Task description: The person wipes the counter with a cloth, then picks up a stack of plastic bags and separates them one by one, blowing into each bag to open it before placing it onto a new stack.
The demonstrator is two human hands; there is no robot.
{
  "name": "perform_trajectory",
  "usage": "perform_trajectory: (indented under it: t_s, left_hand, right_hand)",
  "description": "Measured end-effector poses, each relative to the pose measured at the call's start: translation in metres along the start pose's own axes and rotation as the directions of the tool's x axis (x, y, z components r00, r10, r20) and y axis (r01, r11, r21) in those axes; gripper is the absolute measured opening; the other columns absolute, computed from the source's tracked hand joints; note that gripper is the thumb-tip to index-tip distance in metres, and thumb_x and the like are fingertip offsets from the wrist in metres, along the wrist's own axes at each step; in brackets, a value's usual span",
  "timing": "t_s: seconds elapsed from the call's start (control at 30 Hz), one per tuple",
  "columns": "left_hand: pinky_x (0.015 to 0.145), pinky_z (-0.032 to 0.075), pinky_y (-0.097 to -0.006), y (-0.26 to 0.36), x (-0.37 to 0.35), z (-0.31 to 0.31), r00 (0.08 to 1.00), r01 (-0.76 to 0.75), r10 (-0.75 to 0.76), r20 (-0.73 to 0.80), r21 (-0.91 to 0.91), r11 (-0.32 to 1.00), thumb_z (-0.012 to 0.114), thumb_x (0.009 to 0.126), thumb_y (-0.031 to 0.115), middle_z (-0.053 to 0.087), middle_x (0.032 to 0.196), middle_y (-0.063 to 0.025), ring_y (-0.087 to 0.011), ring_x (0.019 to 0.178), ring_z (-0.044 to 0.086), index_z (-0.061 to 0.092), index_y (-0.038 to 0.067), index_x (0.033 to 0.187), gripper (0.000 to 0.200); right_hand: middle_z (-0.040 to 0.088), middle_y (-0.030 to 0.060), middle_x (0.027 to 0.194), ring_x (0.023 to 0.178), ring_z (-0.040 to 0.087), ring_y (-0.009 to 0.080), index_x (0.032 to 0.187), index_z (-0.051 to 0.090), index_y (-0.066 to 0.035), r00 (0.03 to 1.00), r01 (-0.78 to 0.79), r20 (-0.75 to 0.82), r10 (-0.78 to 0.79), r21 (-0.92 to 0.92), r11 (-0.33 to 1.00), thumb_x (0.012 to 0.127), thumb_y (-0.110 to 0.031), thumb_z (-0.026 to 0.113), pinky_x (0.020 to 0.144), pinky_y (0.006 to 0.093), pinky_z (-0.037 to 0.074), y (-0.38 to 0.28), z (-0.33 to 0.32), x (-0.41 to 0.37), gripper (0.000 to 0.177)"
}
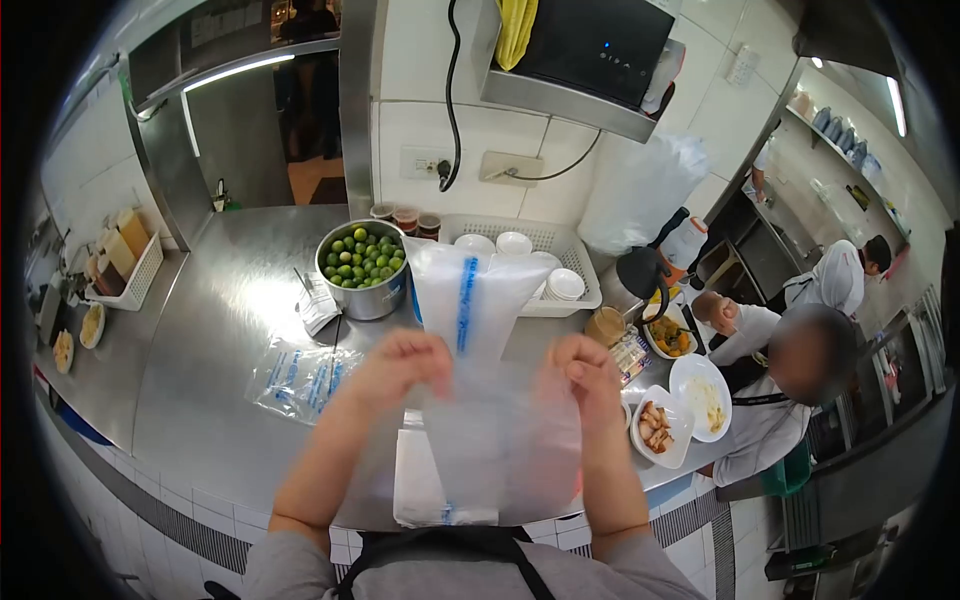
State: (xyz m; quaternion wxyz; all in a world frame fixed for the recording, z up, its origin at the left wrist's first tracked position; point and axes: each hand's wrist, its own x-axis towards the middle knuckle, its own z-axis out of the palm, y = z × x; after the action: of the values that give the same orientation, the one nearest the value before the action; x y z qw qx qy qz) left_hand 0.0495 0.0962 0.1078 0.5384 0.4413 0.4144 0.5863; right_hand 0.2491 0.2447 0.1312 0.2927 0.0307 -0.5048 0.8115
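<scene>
Between my two hands hangs a translucent plastic bag [500,430], smeared by motion. My left hand [405,370] is closed at its left upper edge, its fingertips blurred. The right upper side is pinched by my right hand [585,380], fingers curled together. Just behind it stands a clear plastic sheet or bag with a blue printed strip [468,290], its top flaring out. Under my hands, at the counter's front edge, lies a stack of white, flat bags or sheets [425,480]. Crumpled clear packaging with blue print [300,375] rests left of my left hand.
A steel pot of green limes [360,262] and a white basket of bowls [590,290] stand at the back. To the right are a bowl of meat pieces [660,428], a white plate [700,385] and a jug [640,270]. A co-worker [770,430] is close by on the right.
</scene>
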Motion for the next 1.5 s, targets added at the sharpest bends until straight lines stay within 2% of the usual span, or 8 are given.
perform_trajectory:
  t_s: [0.17, 0.37, 0.43, 0.53, 1.0, 1.2, 1.27, 1.5]
  left_hand:
    - [0.050, 0.044, -0.0241, 0.088, 0.024, 0.011, 0.920, -0.152, 0.284, -0.270, 0.424, 0.893, 0.060, 0.080, 0.011, 0.059, 0.070, -0.0042, -0.0097, 0.054, 0.055, 0.062, 0.002, 0.073, 0.011]
    - [0.040, 0.036, -0.0202, 0.078, 0.069, -0.021, 0.698, 0.002, 0.582, -0.418, 0.813, 0.582, 0.062, 0.078, 0.013, 0.054, 0.068, -0.0021, -0.0073, 0.049, 0.051, 0.063, 0.001, 0.073, 0.013]
    - [0.036, 0.030, -0.0162, 0.066, 0.070, -0.044, 0.864, 0.028, -0.025, -0.504, -0.002, 1.000, 0.059, 0.079, 0.009, 0.054, 0.073, -0.0023, -0.0050, 0.046, 0.045, 0.061, 0.001, 0.082, 0.009]
    - [0.032, 0.025, -0.0140, 0.050, 0.068, -0.047, 0.848, -0.022, -0.235, -0.475, -0.474, 0.880, 0.053, 0.079, 0.004, 0.053, 0.072, -0.0015, -0.0029, 0.045, 0.041, 0.057, 0.001, 0.091, 0.012]
    - [0.029, 0.026, -0.0113, -0.081, 0.074, -0.088, 0.816, 0.186, -0.472, -0.333, -0.622, 0.761, 0.049, 0.084, 0.010, 0.058, 0.075, -0.0032, -0.0037, 0.047, 0.046, 0.057, 0.000, 0.088, 0.014]
    - [0.039, 0.033, -0.0159, -0.106, 0.053, -0.102, 0.868, 0.164, -0.295, -0.398, -0.331, 0.929, 0.056, 0.082, 0.019, 0.059, 0.085, -0.0023, -0.0059, 0.063, 0.053, 0.057, -0.001, 0.098, 0.025]
    - [0.057, 0.043, -0.0231, -0.078, 0.052, -0.072, 0.825, -0.386, 0.269, -0.497, -0.148, 0.910, 0.064, 0.078, 0.033, 0.059, 0.096, -0.0037, -0.0116, 0.078, 0.056, 0.053, -0.001, 0.110, 0.048]
    - [0.079, 0.044, -0.0303, -0.091, 0.080, -0.036, 0.780, -0.518, 0.538, -0.320, 0.152, 0.842, 0.083, 0.049, 0.034, 0.059, 0.099, -0.0080, -0.0169, 0.089, 0.056, 0.052, -0.002, 0.106, 0.074]
  right_hand:
    - [0.045, -0.0013, 0.057, 0.052, 0.045, 0.0078, 0.067, 0.048, -0.005, 0.991, -0.121, -0.103, 0.080, -0.505, 0.854, 0.081, -0.015, 0.055, 0.048, 0.0200, 0.037, -0.041, 0.019, 0.048, 0.019]
    - [0.058, 0.0032, 0.073, 0.061, 0.055, 0.0111, 0.081, 0.057, -0.003, 0.907, -0.386, -0.291, 0.305, -0.281, 0.879, 0.083, -0.016, 0.051, 0.053, 0.0237, 0.044, -0.027, -0.013, 0.095, 0.014]
    - [0.059, 0.0056, 0.081, 0.068, 0.058, 0.0136, 0.087, 0.057, -0.002, 0.885, -0.415, -0.257, 0.388, -0.058, 0.908, 0.084, -0.017, 0.049, 0.059, 0.0264, 0.047, -0.006, -0.010, 0.089, 0.017]
    - [0.060, 0.0115, 0.098, 0.084, 0.061, 0.0190, 0.105, 0.054, 0.002, 0.892, -0.435, 0.017, 0.452, 0.307, 0.846, 0.086, -0.017, 0.044, 0.075, 0.0324, 0.051, 0.016, -0.015, 0.082, 0.029]
    - [0.048, -0.0014, 0.059, 0.048, 0.048, 0.0071, 0.072, 0.052, -0.007, 0.687, -0.562, -0.428, 0.587, 0.198, 0.803, 0.083, -0.016, 0.051, 0.035, 0.0199, 0.026, 0.085, -0.061, 0.051, 0.014]
    - [0.053, -0.0005, 0.073, 0.057, 0.051, 0.0094, 0.084, 0.055, -0.008, 0.717, -0.513, -0.563, 0.411, -0.028, 0.858, 0.083, -0.023, 0.054, 0.046, 0.0226, 0.038, 0.110, -0.087, 0.027, 0.015]
    - [0.055, 0.0009, 0.080, 0.067, 0.055, 0.0136, 0.093, 0.055, -0.007, 0.796, 0.130, -0.508, -0.330, -0.389, 0.912, 0.074, -0.021, 0.066, 0.058, 0.0259, 0.045, 0.101, -0.046, 0.035, 0.026]
    - [0.058, 0.0089, 0.099, 0.092, 0.056, 0.0192, 0.109, 0.049, -0.002, 0.985, -0.008, -0.121, -0.121, -0.741, 0.671, 0.048, -0.014, 0.083, 0.082, 0.0345, 0.044, 0.122, -0.040, 0.050, 0.071]
